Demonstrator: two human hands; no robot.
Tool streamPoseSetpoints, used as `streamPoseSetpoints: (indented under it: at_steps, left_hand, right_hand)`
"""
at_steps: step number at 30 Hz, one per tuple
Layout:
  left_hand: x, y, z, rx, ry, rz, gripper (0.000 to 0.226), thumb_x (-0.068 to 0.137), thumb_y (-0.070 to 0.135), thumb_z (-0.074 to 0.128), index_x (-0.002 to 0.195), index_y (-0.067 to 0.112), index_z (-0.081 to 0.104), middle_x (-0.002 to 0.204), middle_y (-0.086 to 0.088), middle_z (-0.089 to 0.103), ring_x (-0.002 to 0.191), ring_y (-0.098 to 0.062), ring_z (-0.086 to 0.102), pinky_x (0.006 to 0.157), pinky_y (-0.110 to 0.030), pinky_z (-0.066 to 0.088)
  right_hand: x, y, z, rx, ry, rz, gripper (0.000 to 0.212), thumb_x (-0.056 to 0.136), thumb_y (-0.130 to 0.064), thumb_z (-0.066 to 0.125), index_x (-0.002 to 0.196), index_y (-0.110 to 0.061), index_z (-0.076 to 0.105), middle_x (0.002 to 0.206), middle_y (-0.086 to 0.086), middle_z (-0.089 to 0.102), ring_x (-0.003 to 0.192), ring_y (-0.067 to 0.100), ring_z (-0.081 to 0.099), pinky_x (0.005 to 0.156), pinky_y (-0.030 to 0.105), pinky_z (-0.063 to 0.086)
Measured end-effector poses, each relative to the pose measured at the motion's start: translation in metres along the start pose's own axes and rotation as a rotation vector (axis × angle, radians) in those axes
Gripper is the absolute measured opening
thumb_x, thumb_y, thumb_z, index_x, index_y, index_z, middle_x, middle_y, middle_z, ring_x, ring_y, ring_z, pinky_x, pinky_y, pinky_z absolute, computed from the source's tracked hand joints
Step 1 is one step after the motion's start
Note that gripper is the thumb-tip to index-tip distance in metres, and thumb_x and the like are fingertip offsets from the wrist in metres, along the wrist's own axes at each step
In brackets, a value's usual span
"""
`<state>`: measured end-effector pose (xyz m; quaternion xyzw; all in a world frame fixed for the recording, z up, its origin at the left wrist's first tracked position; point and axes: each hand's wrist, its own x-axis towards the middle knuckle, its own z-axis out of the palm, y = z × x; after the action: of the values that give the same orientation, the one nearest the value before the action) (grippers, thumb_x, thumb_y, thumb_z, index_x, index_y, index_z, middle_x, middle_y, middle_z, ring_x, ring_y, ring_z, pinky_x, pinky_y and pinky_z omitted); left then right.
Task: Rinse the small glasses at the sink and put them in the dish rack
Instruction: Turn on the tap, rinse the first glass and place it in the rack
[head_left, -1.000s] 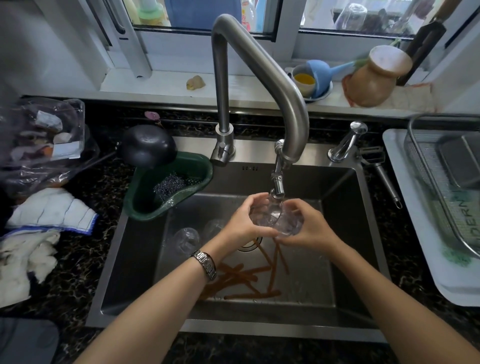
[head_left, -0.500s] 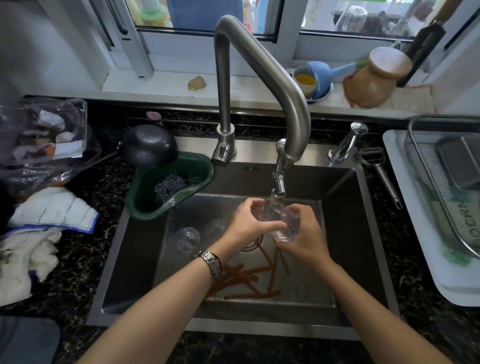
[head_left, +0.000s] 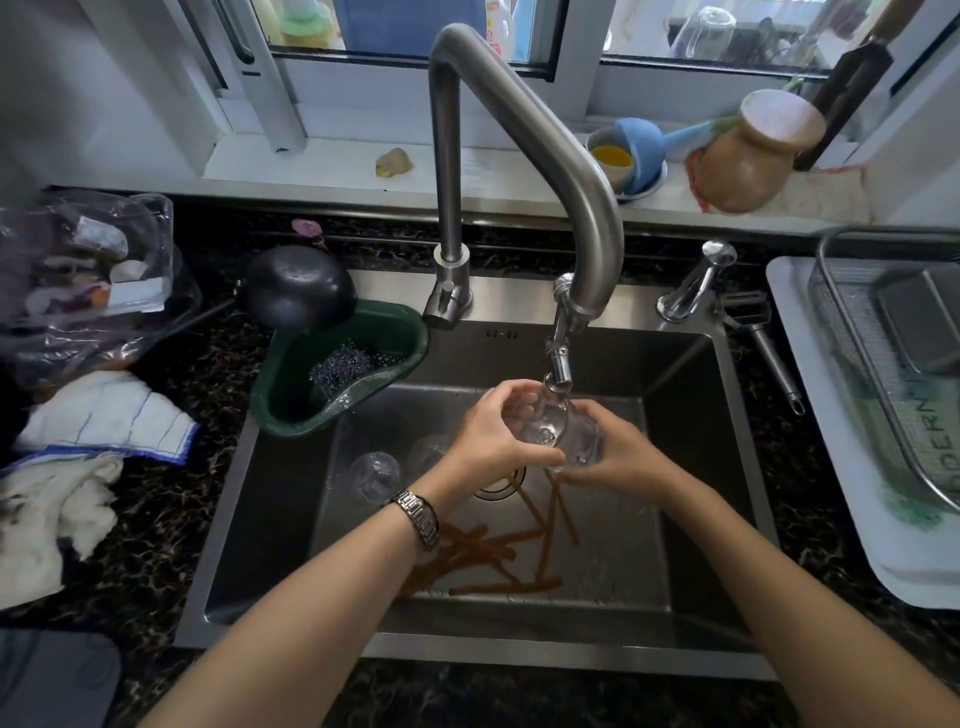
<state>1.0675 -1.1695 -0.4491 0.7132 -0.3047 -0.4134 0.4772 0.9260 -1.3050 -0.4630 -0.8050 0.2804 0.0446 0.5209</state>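
A small clear glass (head_left: 553, 431) is held right under the faucet nozzle (head_left: 557, 371), over the steel sink (head_left: 291, 519). My left hand (head_left: 493, 436) curls round its left side, thumb along the front. My right hand (head_left: 618, 457) grips it from the right and below. Two more small glasses lie on the sink floor to the left, one (head_left: 374, 475) nearer me and one (head_left: 428, 449) partly hidden behind my left hand. The wire dish rack (head_left: 852, 364) stands on a white tray at the right.
Brown chopsticks (head_left: 498, 551) lie scattered over the sink floor near the drain. A green corner strainer (head_left: 311, 410) with steel wool hangs at the sink's back left, a black ladle beside it. Cloths and a plastic bag crowd the left counter; a peeler (head_left: 763, 343) lies by the rack.
Both hands have kept the glass under the nozzle, turning it slightly; my left thumb has slid across the front of the glass. The view has shifted a little.
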Motion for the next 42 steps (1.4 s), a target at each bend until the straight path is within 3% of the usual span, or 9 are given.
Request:
streamPoseSetpoints:
  at_steps: [6,12,15,18,24,30,35,38,42]
  left_hand:
    - [-0.002,-0.005,-0.007,-0.07,-0.069,-0.018,0.073,0.064,0.008,0.087,0.12,0.034,0.048,0.118,0.009,0.056,0.112,-0.007,0.056,0.084,-0.009,0.049]
    - [-0.001,-0.012,-0.011,-0.102,-0.151,-0.054,0.074,0.063,0.005,0.087,0.117,0.039,0.049,0.126,0.006,0.054,0.121,-0.011,0.053,0.103,-0.029,0.047]
    - [0.003,-0.012,-0.012,-0.102,-0.207,-0.087,0.076,0.066,0.008,0.085,0.122,0.041,0.046,0.131,0.005,0.05,0.126,-0.013,0.048,0.107,-0.035,0.044]
    - [0.005,-0.012,-0.014,-0.073,-0.195,-0.125,0.082,0.067,0.019,0.087,0.136,0.03,0.043,0.133,0.004,0.049,0.125,-0.014,0.048,0.107,-0.034,0.043]
    - [0.004,-0.012,-0.009,-0.049,-0.081,-0.145,0.073,0.064,0.04,0.086,0.129,0.031,0.053,0.12,0.007,0.056,0.113,-0.011,0.055,0.096,-0.033,0.05]
    - [0.007,-0.014,-0.007,-0.023,-0.054,-0.139,0.051,0.064,0.042,0.086,0.106,0.043,0.057,0.115,0.007,0.059,0.11,-0.012,0.057,0.093,-0.037,0.053]
    - [0.002,-0.021,-0.01,-0.162,-0.008,-0.144,0.058,0.065,0.027,0.087,0.116,0.031,0.06,0.116,0.003,0.06,0.109,-0.016,0.06,0.093,-0.037,0.054]
    - [-0.005,-0.026,-0.014,-0.227,-0.009,-0.134,0.059,0.069,0.015,0.085,0.12,0.027,0.059,0.116,0.007,0.057,0.108,-0.013,0.06,0.091,-0.032,0.055]
    - [-0.01,-0.033,-0.017,-0.255,-0.02,-0.12,0.06,0.069,0.013,0.085,0.118,0.035,0.059,0.125,0.002,0.057,0.111,-0.013,0.061,0.094,-0.032,0.054]
  right_hand:
    - [0.002,0.001,0.001,-0.064,0.051,-0.038,0.076,0.062,-0.024,0.089,0.128,-0.021,0.05,0.119,-0.01,0.056,0.109,0.008,0.057,0.095,0.033,0.052]
    - [0.002,0.001,-0.001,-0.06,0.029,-0.029,0.079,0.061,-0.026,0.09,0.128,-0.017,0.05,0.123,-0.005,0.056,0.115,0.008,0.055,0.095,0.021,0.048]
    - [-0.002,0.003,0.003,-0.081,0.117,-0.064,0.075,0.06,-0.028,0.09,0.123,-0.017,0.052,0.118,-0.004,0.058,0.109,0.01,0.058,0.093,0.026,0.052]
    - [-0.003,0.008,0.009,-0.144,0.244,-0.101,0.068,0.06,-0.028,0.089,0.117,-0.019,0.053,0.112,-0.004,0.056,0.101,0.008,0.057,0.086,0.028,0.054]
    - [-0.004,0.01,0.016,-0.169,0.306,-0.14,0.064,0.059,-0.025,0.089,0.112,-0.02,0.054,0.109,-0.004,0.053,0.097,0.007,0.056,0.08,0.025,0.054]
    - [-0.003,0.007,0.019,-0.184,0.269,-0.14,0.07,0.06,-0.02,0.089,0.118,-0.019,0.05,0.115,-0.004,0.048,0.104,0.009,0.052,0.085,0.017,0.047]
    - [-0.004,0.002,0.014,-0.061,0.169,-0.089,0.084,0.063,-0.02,0.088,0.132,-0.026,0.04,0.129,-0.006,0.046,0.117,0.006,0.048,0.092,0.016,0.044]
    - [-0.008,-0.003,0.008,0.055,0.093,-0.06,0.08,0.066,-0.021,0.087,0.13,-0.031,0.041,0.127,-0.01,0.051,0.115,0.005,0.055,0.091,0.024,0.052]
    - [-0.01,-0.007,0.004,0.152,0.026,-0.012,0.07,0.068,-0.025,0.085,0.126,-0.034,0.047,0.123,-0.014,0.056,0.108,0.0,0.06,0.086,0.02,0.054]
